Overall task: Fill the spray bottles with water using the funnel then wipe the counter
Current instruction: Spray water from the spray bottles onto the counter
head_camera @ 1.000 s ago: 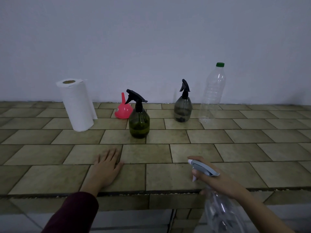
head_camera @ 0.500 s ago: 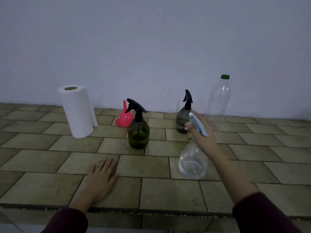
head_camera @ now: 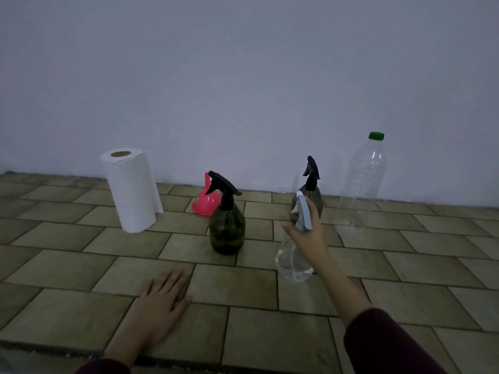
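My right hand (head_camera: pixel 310 238) grips the neck of a clear spray bottle (head_camera: pixel 293 261) with a pale blue-grey trigger head, its base at the tiled counter (head_camera: pixel 405 300). A green spray bottle (head_camera: pixel 227 233) with a black head stands to its left. Behind my right hand stands a grey spray bottle (head_camera: pixel 313 184), partly hidden. A pink funnel (head_camera: pixel 203 202) lies mouth down behind the green bottle. My left hand (head_camera: pixel 159 306) rests flat on the counter near the front edge, fingers straight.
A white paper towel roll (head_camera: pixel 129 188) stands upright at the back left. A tall clear plastic bottle (head_camera: pixel 363 182) with a green cap stands at the back right by the wall. The counter's front edge runs along the bottom.
My right hand has brought the clear spray bottle up from below the counter's front edge, forward over the tiles and down by the grey bottle. My left hand has stayed flat.
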